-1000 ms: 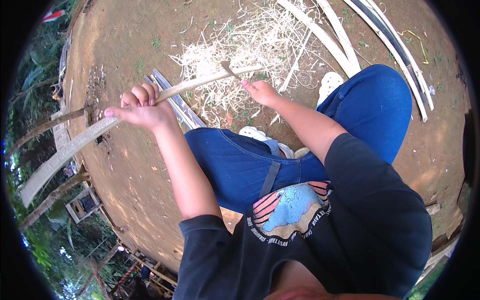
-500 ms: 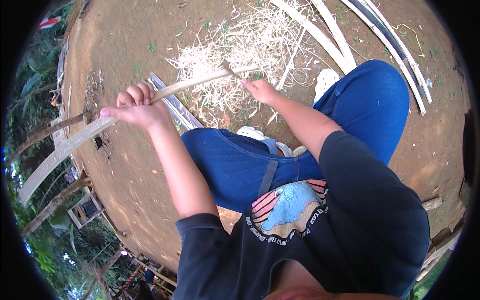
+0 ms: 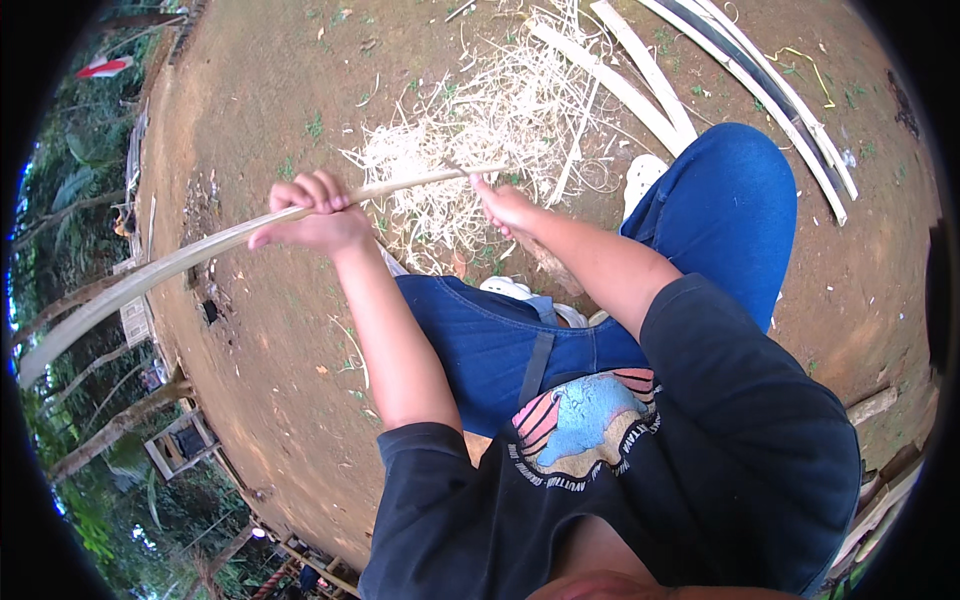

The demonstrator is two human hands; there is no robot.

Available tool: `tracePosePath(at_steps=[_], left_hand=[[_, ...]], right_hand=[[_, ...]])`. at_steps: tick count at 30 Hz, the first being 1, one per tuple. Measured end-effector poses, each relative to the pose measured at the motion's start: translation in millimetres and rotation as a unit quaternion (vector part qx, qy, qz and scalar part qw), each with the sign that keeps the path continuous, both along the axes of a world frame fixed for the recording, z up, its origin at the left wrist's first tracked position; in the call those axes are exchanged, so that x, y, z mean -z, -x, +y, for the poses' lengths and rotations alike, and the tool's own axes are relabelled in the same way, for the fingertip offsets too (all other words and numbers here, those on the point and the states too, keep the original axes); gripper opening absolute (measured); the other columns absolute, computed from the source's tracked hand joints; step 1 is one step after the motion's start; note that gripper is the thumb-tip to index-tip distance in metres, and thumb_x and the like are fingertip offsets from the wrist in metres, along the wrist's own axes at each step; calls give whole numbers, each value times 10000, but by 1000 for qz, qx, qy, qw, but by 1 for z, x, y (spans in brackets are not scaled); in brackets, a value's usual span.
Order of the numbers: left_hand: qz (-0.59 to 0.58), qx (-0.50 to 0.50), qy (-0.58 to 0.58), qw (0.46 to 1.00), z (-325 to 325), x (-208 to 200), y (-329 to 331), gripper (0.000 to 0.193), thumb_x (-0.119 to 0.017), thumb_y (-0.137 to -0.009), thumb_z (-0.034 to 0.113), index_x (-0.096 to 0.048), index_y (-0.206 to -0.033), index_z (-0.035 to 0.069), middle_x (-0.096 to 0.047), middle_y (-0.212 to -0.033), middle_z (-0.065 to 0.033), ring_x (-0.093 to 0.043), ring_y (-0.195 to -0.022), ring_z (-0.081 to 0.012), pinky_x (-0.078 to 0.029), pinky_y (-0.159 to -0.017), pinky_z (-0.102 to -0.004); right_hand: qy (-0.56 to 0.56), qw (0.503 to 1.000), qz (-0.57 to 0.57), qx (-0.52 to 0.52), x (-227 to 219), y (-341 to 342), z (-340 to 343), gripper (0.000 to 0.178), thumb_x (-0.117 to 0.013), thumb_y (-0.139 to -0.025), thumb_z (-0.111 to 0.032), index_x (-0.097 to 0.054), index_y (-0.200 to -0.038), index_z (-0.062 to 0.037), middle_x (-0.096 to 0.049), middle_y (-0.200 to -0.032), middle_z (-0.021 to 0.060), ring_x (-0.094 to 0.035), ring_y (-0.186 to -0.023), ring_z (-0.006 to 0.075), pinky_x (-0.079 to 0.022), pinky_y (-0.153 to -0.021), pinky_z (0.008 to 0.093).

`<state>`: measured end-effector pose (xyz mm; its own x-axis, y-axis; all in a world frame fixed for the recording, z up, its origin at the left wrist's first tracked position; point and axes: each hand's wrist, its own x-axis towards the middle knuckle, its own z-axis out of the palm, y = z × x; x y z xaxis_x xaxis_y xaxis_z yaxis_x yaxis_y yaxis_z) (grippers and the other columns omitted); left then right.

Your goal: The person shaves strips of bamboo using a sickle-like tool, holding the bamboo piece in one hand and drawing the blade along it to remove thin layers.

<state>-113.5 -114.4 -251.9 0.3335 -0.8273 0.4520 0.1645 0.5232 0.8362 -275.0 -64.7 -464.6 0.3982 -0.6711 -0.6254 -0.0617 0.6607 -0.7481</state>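
Evidently, most of the risk sits where the knife with a dark blade and a brown wooden handle [image 3: 550, 265] meets the long, narrow, pale wooden strip [image 3: 150, 270]. The strip slants across the front of the body, its near-right end over the heap of thin, curly, cream-coloured shavings [image 3: 420, 150], its other end reaching far out to the left. The bare left hand [image 3: 318, 215] grips it partway along, fingers curled over the top; the bare right hand [image 3: 508, 208] is closed around the knife handle, beside the strip's right end. A blade biting too deep could, I judge, split or notch the thin wood; one skidding off could nick the fingers, or reach the bent leg in dark blue denim [image 3: 725, 220] if the stroke runs toward the body. The long left stretch may also act as a lever, twisting the strip if the left grip loosens. Whether anything props that far end, I cannot tell; nor does the blade's exact angle show clearly
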Motion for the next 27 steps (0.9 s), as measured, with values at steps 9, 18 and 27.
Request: tracePosePath(at_steps=[9, 18, 27], left_hand=[[-25, -32, 176, 984, 48, -157, -17, 762, -263, -782, 907, -274, -538, 185, -308, -417, 48, -279, -334, -63, -204, -289, -199], [-31, 88, 190, 977, 125, -200, -33, 777, -478, -700, 917, -351, -587, 159, -310, -447, 40, -286, -388, -77, -234, -356, -214], [-28, 133, 210, 968, 150, -227, -33, 711, -566, -727, 847, -365, -586, 180, -330, -448, 62, -329, -383, -60, -265, -361, -198]], right_hand=[[442, 888, -122, -23, -157, -39, 10, 821, -253, -943, -758, -516, -587, -66, -460, -508, 31, -496, -488, 181, -421, -503, 352], [230, 970, -39, -63, -144, -30, 14, 726, -265, -974, -704, -486, -604, -120, -495, -543, 20, -498, -508, 129, -469, -562, 309], [316, 947, 34, -52, -98, -17, -11, 732, -263, -965, -718, -466, -595, -119, -482, -525, 11, -499, -485, 152, -472, -544, 327]])
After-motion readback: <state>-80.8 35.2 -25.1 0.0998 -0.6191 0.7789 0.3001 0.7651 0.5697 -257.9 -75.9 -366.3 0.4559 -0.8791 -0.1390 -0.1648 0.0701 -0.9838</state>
